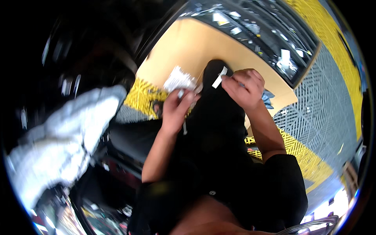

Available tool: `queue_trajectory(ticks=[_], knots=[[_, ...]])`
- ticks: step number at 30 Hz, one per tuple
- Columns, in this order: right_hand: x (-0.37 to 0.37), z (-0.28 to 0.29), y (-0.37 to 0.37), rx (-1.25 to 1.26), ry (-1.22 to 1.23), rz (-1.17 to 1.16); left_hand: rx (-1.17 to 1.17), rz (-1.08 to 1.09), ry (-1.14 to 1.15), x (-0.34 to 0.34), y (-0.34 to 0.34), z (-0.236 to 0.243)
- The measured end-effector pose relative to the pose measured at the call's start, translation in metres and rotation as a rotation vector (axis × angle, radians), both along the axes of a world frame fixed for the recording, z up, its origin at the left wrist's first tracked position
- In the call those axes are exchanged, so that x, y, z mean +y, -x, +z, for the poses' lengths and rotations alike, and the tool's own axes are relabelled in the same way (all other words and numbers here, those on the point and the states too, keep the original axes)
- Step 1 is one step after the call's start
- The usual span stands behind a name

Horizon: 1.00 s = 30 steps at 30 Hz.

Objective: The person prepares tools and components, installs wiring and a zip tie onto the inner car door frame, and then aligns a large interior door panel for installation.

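Observation:
In the head view my left hand (178, 102) is closed on a small pale piece (181, 94), too blurred to make out. My right hand (243, 88) pinches a flat white strip (218, 80) above my black-clad leg (207, 117). A crumpled clear packet with white contents (178, 79) rests on the tan cardboard sheet (199, 43), just beyond my left hand. A crumpled blue-grey item (267, 100) shows beside my right wrist, partly hidden by it.
A dark tray (270, 39) with scattered small pieces borders the cardboard. Grey (313, 102) and yellow (348, 51) grid flooring extends to the right. A whitish padded item (58, 141) and dark, blurred surroundings fill the left side.

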State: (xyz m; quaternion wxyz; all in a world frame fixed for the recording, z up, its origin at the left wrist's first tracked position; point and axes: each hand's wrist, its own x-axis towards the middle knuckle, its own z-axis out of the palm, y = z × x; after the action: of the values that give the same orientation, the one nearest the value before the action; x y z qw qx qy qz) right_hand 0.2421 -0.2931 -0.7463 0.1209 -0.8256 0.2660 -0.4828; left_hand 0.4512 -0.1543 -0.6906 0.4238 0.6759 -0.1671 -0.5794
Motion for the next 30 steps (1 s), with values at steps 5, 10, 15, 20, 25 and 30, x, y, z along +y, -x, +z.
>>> queue_trajectory(ticks=[5, 10, 15, 20, 25, 30], knots=[[0.057, 0.071, -0.036, -0.111, 0.046, 0.292, 0.183, 0.042, 0.317, 0.035, 0.016, 0.064], [0.108, 0.106, -0.053, -0.111, -0.023, 0.486, -0.079, 0.094, 0.375, 0.107, 0.012, 0.08], [0.162, 0.128, -0.062, -0.075, -0.098, 0.559, -0.083, 0.262, 0.465, 0.168, 0.02, 0.078], [0.195, 0.149, -0.076, 0.004, -0.139, 0.641, -0.148, 0.325, 0.464, 0.21, 0.02, 0.078], [0.204, 0.15, -0.088, 0.122, -0.134, 0.75, -0.1, 0.403, 0.429, 0.235, 0.018, 0.085], [0.204, 0.148, -0.116, 0.18, -0.103, 0.829, -0.059, 0.479, 0.338, 0.245, -0.001, 0.08]])
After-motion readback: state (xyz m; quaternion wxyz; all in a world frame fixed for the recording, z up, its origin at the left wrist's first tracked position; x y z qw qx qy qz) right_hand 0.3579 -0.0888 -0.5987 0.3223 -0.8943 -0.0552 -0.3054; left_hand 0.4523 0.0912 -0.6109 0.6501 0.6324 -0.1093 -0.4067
